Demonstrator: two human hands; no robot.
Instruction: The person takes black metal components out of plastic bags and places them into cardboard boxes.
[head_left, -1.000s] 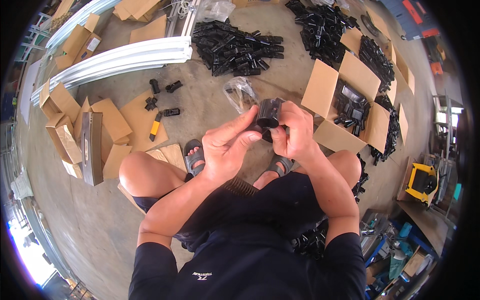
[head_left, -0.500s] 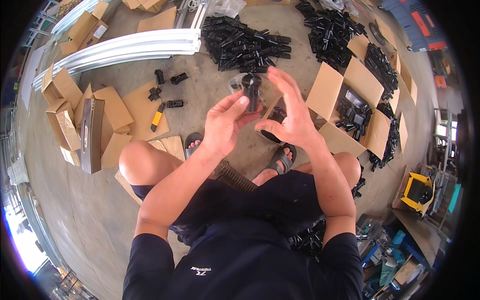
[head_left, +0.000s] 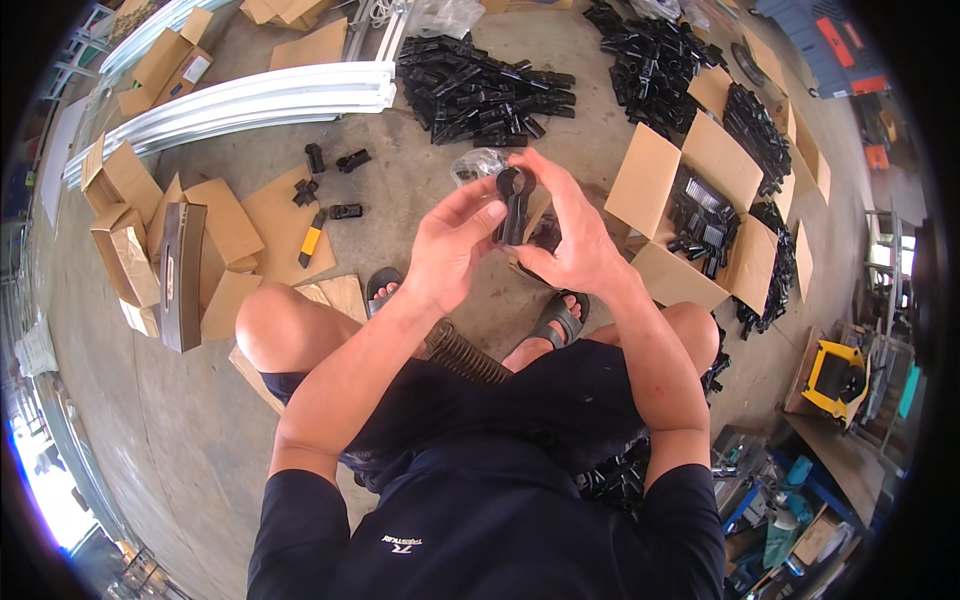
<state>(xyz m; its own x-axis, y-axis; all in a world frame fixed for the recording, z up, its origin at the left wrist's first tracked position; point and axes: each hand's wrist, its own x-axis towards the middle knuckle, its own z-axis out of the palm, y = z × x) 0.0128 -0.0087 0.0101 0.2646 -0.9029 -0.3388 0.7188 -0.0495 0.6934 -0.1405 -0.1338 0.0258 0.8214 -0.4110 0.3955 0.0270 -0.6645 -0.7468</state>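
Observation:
Up in front of my knees I hold a black pipe fitting (head_left: 514,205), with a round ring at its top and a tube-like body below. My left hand (head_left: 452,245) grips it from the left, its thumb lying on the fitting's side. On the other side my right hand (head_left: 580,235) closes round it, fingertips at the ring and thumb near the lower end. Behind my hands a clear plastic bag (head_left: 478,166) lies on the floor. A few similar loose black fittings (head_left: 346,211) are at the left, next to a yellow-and-black utility knife (head_left: 311,243) on flat cardboard.
Large heaps of black fittings (head_left: 490,90) lie ahead, with more at the far right (head_left: 660,70). An open carton (head_left: 650,190) of black parts stands at the right. Cardboard boxes (head_left: 130,230) and white metal profiles (head_left: 250,105) are at the left. A coil spring (head_left: 468,355) lies between my legs.
My right hand has closed in on the fitting from being open and apart at its right. The fitting has turned, so its ring opening now shows.

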